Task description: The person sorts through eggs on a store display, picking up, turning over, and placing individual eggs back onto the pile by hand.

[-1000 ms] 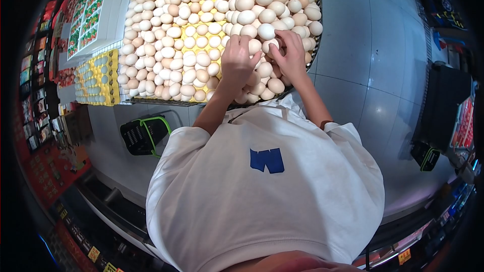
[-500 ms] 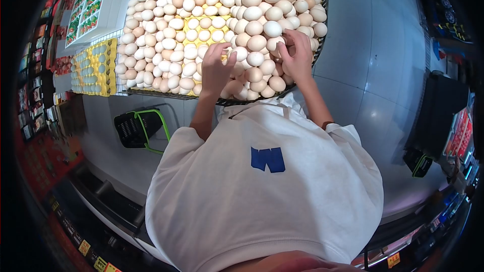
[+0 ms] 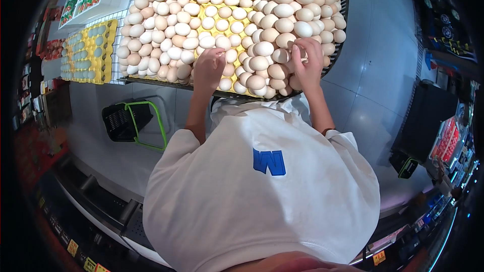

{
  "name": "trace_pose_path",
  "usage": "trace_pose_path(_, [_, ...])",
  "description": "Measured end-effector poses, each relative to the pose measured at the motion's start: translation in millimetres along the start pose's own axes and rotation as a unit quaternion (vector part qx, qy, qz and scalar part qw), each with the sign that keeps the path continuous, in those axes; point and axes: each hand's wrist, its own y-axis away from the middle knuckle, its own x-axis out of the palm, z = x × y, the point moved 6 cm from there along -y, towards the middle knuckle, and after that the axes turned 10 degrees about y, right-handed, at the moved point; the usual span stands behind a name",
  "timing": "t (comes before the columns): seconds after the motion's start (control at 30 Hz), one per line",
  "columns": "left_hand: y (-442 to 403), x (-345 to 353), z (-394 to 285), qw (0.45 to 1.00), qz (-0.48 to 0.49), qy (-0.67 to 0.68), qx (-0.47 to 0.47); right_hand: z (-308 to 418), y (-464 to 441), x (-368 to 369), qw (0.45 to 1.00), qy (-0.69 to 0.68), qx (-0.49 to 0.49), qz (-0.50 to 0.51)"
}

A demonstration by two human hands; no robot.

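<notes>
Many brown and cream eggs point(image 3: 284, 10) lie in a wide, dark-rimmed display point(image 3: 343, 25). My left hand point(image 3: 208, 69) is over the front edge of the eggs, its fingers loosely bent above the thumb, with no egg visible between them. Farther right, my right hand point(image 3: 308, 63) rests over the heap, thumb and fingers apart, the fingertips beside a brown egg point(image 3: 285, 40). Between the hands, eggs are piled on top of each other. A yellow egg tray point(image 3: 222, 18) shows among them behind my left hand.
Another yellow tray point(image 3: 106, 53) with pale eggs stands at the left, near a white box point(image 3: 108, 1) of red-and-green packs. A black basket with a green handle point(image 3: 132, 119) is on the floor at left. Dark shelving lines the right side.
The view has shifted, so the eggs appear farther right. My hands have moved apart from their earlier place close together. My left hand is away from the eggs between them, its fingers more bent.
</notes>
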Motion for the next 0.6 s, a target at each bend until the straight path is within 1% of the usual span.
trace_pose_path(0.03, [0.9, -2.1, 3.9, 0.999, 0.041, -0.025, 0.004, 6.0, 3.7, 4.5, 0.999, -0.014, 0.029, 0.007])
trace_pose_path(0.07, [3.8, -8.3, 7.6, 0.999, 0.046, -0.020, -0.001, 11.0, 10.5, 9.3, 0.999, -0.008, 0.035, 0.012])
trace_pose_path(0.13, [-2.6, -13.1, 14.0, 0.993, 0.114, -0.017, -0.016, 19.6, 14.8, 20.5, 0.999, 0.029, 0.038, -0.005])
trace_pose_path(0.17, [-4.5, -19.5, 14.3, 0.991, 0.130, 0.004, -0.024, 25.6, 18.2, 23.8, 0.998, 0.033, 0.053, -0.015])
trace_pose_path(0.2, [-7.4, -26.5, 19.3, 0.991, 0.135, 0.007, -0.020, 33.6, 19.4, 28.2, 0.998, 0.038, 0.055, -0.019])
trace_pose_path(0.27, [-11.4, -40.4, 25.0, 0.991, 0.119, 0.052, 0.024, 45.3, 25.2, 37.5, 0.996, 0.052, 0.075, -0.010])
trace_pose_path(0.33, [-17.2, -54.5, 35.5, 0.988, 0.148, 0.039, 0.011, 59.9, 27.1, 52.4, 0.994, 0.048, 0.095, -0.003])
trace_pose_path(0.4, [-26.7, -74.1, 39.3, 0.993, 0.097, 0.041, 0.061, 79.5, 23.9, 76.3, 0.997, 0.068, 0.032, 0.033])
trace_pose_path(0.43, [-31.2, -82.3, 43.2, 0.993, 0.088, 0.044, 0.067, 85.4, 24.4, 90.9, 0.993, 0.088, 0.027, 0.069])
trace_pose_path(0.47, [-36.2, -88.5, 48.4, 0.992, 0.090, 0.047, 0.069, 92.0, 21.4, 102.5, 0.993, 0.091, 0.028, 0.068])
trace_pose_path(0.53, [-46.5, -100.1, 58.1, 0.992, 0.086, 0.039, 0.085, 110.0, 15.3, 132.9, 0.986, 0.130, -0.030, 0.101])
trace_pose_path(0.57, [-50.8, -101.3, 63.8, 0.992, 0.096, 0.036, 0.072, 110.3, 14.6, 144.3, 0.986, 0.132, -0.027, 0.100])
trace_pose_path(0.6, [-55.0, -100.0, 66.9, 0.992, 0.099, 0.039, 0.073, 105.1, 15.8, 158.3, 0.978, 0.166, -0.020, 0.125])
